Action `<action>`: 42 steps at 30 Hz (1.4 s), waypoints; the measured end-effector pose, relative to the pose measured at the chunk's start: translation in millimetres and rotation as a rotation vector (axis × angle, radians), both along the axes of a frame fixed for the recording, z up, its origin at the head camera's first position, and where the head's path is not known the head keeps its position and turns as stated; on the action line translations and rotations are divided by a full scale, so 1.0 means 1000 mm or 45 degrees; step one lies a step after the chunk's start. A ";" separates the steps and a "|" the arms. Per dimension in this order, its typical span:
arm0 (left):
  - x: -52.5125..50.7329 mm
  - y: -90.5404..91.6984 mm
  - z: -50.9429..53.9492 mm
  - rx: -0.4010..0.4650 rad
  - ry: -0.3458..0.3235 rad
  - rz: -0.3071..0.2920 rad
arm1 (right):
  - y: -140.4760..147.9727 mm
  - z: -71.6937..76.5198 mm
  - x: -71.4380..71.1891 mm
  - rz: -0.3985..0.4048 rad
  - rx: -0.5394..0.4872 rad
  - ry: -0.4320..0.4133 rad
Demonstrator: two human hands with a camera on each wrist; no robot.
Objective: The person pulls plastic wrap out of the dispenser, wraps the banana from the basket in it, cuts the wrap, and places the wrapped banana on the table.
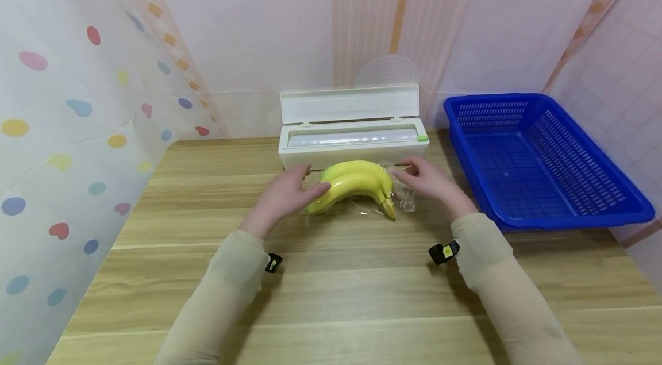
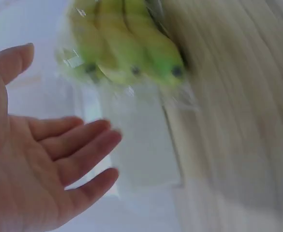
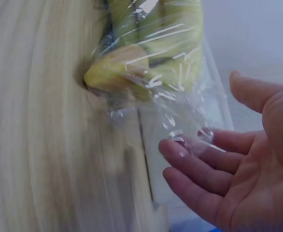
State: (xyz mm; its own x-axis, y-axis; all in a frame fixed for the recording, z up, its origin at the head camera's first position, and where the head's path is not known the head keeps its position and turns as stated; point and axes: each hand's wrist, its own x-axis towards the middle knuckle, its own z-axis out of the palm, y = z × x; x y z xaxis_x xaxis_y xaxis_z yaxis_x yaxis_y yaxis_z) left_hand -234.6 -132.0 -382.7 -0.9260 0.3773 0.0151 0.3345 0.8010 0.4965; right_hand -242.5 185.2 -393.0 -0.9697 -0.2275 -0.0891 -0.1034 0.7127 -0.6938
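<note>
A bunch of yellow bananas [image 1: 357, 176] lies on the wooden table, covered in clear plastic wrap [image 3: 172, 92]. Their stem end points right and toward me, and loose wrap gathers there. My left hand [image 1: 287, 195] is beside the bananas' left end; in the left wrist view its fingers are spread and apart from the fruit. At the stem end, my right hand [image 1: 426, 181] has its fingers extended, with fingertips at the loose wrap in the right wrist view. Just behind the bananas stands a white wrap dispenser [image 1: 351, 153], lid raised, a roll of film [image 1: 357, 138] inside.
A blue plastic basket [image 1: 476, 181] with slotted walls stands at the right of the table [image 1: 331, 307]. Patterned curtains [image 1: 248, 37] hang behind and along the left. A green slider [image 1: 422, 138] sits at the dispenser's right end.
</note>
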 end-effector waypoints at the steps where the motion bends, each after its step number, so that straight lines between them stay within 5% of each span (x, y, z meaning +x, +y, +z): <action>1: 0.003 0.004 0.002 -0.054 0.085 -0.004 | 0.003 0.000 0.002 -0.003 0.000 0.010; 6: 0.014 0.028 0.007 -0.262 0.452 -0.070 | 0.011 -0.003 0.009 0.023 0.010 0.015; 10: 0.018 0.046 0.006 -0.346 0.561 -0.117 | 0.013 -0.008 0.012 0.020 0.015 -0.010; 20: 0.011 0.076 0.001 -0.436 0.443 -0.110 | 0.012 -0.020 0.013 0.099 0.026 -0.065; 31: -0.005 0.109 0.002 -0.666 0.372 -0.127 | 0.011 -0.023 0.015 0.098 -0.045 -0.130; 38: -0.015 0.109 0.000 -0.594 0.338 -0.089 | 0.013 -0.021 0.016 0.068 -0.069 -0.148; 42: -0.018 0.100 0.001 -0.491 0.333 -0.103 | 0.014 -0.016 0.015 0.020 -0.141 -0.047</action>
